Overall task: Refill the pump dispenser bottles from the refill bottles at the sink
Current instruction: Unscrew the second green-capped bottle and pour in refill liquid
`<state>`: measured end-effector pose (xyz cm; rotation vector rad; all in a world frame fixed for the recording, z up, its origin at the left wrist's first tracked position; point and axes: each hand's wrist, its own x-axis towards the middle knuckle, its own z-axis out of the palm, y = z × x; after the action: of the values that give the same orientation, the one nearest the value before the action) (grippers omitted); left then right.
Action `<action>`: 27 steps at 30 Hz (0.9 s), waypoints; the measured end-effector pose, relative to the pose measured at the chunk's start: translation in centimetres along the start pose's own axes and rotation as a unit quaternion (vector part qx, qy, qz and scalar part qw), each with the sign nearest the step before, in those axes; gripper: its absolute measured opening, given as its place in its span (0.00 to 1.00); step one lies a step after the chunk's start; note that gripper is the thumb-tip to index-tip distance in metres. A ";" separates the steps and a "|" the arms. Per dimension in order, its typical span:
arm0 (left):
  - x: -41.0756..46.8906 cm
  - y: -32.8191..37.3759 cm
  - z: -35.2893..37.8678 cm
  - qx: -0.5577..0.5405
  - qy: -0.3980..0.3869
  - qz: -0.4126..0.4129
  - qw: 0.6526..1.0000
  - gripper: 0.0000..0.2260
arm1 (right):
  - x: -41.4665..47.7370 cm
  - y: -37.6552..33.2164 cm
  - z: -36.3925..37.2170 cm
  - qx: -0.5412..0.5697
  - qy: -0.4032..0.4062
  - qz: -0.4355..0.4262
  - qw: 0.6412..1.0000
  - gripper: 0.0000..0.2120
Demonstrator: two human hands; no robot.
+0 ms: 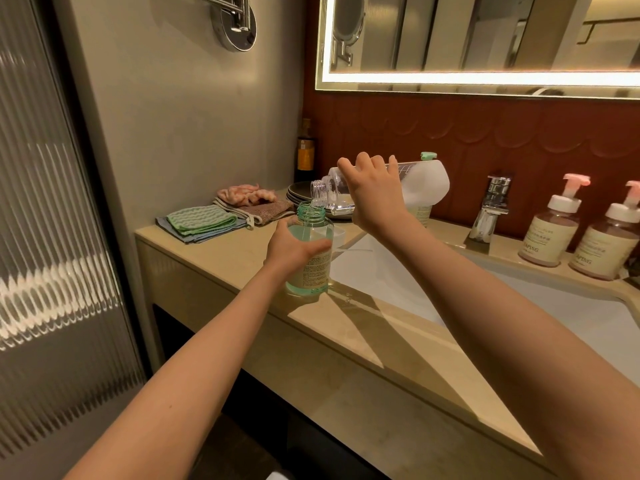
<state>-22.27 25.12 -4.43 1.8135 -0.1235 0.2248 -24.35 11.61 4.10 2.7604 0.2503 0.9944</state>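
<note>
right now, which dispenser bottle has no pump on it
The teal bottle in the left hand: its threaded neck is bare. The two brown bottles right of the faucet wear pink pumps.

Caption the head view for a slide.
Right hand tips clear refill bottle into open green dispenser bottle held by left hand.

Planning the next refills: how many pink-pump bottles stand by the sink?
2. The first pink-pump bottle stands right of the faucet; the second pink-pump bottle beside it, at the frame's right edge. More may lie out of view.
</note>
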 end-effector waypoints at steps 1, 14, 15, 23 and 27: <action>0.0 0.0 0.0 0.000 0.001 0.000 1.000 0.36 | 0.0 0.0 0.0 -0.001 0.002 0.000 1.000 0.29; 0.0 -0.1 0.0 0.003 0.004 0.001 1.000 0.36 | -0.2 -0.1 0.2 0.003 0.007 0.008 1.000 0.28; 0.0 0.0 0.0 0.002 0.004 0.002 1.000 0.35 | -0.2 -0.1 0.2 0.003 0.008 0.006 1.000 0.28; -0.1 0.0 -0.1 0.001 0.000 0.003 1.000 0.35 | -0.1 -0.1 0.2 0.004 0.007 0.006 1.000 0.29; -0.1 0.0 0.0 0.001 -0.001 0.004 1.000 0.35 | 0.0 -0.2 0.4 0.006 0.009 0.011 1.000 0.28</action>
<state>-22.37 25.15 -4.41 1.8154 -0.1325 0.2290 -24.13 11.71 3.75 2.7714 0.2307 1.0268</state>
